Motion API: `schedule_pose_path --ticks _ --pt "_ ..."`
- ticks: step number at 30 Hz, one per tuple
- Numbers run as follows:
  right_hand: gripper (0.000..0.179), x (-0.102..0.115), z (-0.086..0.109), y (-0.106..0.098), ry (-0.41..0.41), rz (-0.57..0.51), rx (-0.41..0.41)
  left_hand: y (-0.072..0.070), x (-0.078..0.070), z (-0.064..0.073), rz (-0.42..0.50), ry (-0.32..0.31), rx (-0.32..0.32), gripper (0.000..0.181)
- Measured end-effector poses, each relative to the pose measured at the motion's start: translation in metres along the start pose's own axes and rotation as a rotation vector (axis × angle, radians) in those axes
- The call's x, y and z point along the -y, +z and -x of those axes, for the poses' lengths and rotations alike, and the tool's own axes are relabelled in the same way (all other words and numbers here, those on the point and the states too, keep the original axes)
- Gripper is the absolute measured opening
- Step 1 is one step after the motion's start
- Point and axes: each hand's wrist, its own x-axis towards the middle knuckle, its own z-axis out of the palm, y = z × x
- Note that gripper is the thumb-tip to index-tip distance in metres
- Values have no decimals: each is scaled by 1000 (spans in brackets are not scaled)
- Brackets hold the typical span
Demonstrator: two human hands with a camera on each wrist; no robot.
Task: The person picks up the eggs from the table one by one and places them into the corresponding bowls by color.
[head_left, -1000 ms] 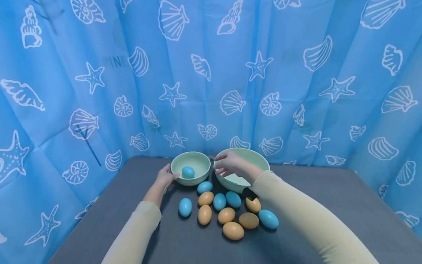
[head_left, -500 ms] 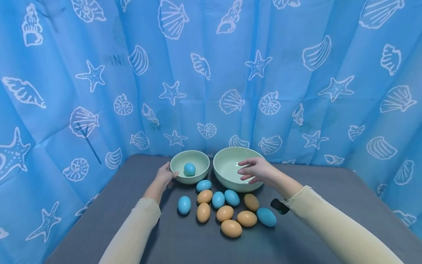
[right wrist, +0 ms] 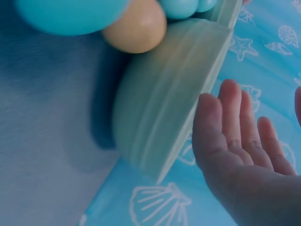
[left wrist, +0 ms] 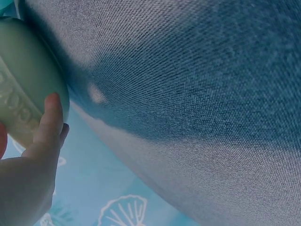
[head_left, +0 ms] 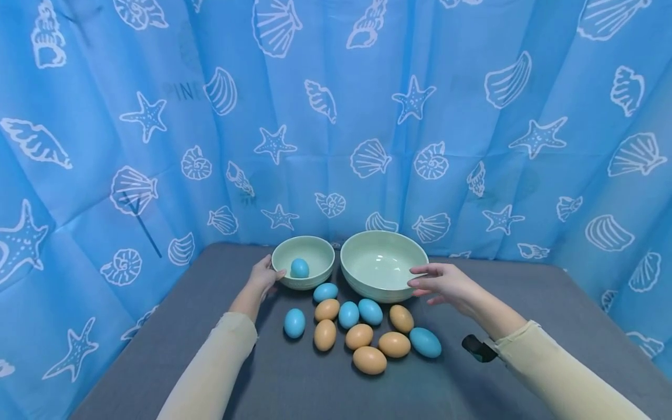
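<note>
At the back left of the grey table, my left hand (head_left: 262, 277) grips the small pale green bowl (head_left: 308, 284), thumb at its rim and fingers along its outer wall. One blue egg (head_left: 300, 268) lies inside. The left wrist view shows a finger stretched against the bowl's wall. Beside it stands the large pale green bowl (head_left: 380, 294), with nothing inside. My right hand (head_left: 445, 286) is over its right rim, holding nothing, fingers loosely extended. In the right wrist view the fingertips (right wrist: 209, 106) overlap the rim of that large bowl (right wrist: 160, 103).
Several blue eggs (head_left: 294, 323) and brown eggs (head_left: 370, 360) lie loose on the grey table (head_left: 294, 388) in front of the bowls. A blue shell-patterned curtain (head_left: 331, 175) hangs behind. A black band (head_left: 479, 349) shows below my right wrist.
My right hand has moved right, from over the large bowl's left side to its right rim. The left hand stays on the small bowl, where the blue egg has shifted slightly.
</note>
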Motion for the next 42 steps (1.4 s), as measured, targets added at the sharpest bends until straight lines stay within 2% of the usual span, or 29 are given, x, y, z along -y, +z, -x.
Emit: schedule_pose_path --ticks 4,14,17,25,34,37,42 --pt "56 -11 8 -9 24 -4 2 1 -2 0 2 -2 1 72" --pt "60 -37 19 -19 35 -68 78 0 -3 3 -1 -13 6 71" --pt "63 -50 18 -23 50 -76 149 1 -2 0 -3 -19 3 72" --pt "66 -86 7 -37 130 -13 428 0 -1 -2 -8 -24 4 72" --pt "71 -88 -2 -36 94 78 597 -2 -3 -1 7 -41 12 72" --pt "72 -86 -1 -33 90 106 610 -1 -3 -2 0 -46 23 72" --pt "69 -85 -1 -29 78 102 584 -3 -5 0 -4 -47 15 72"
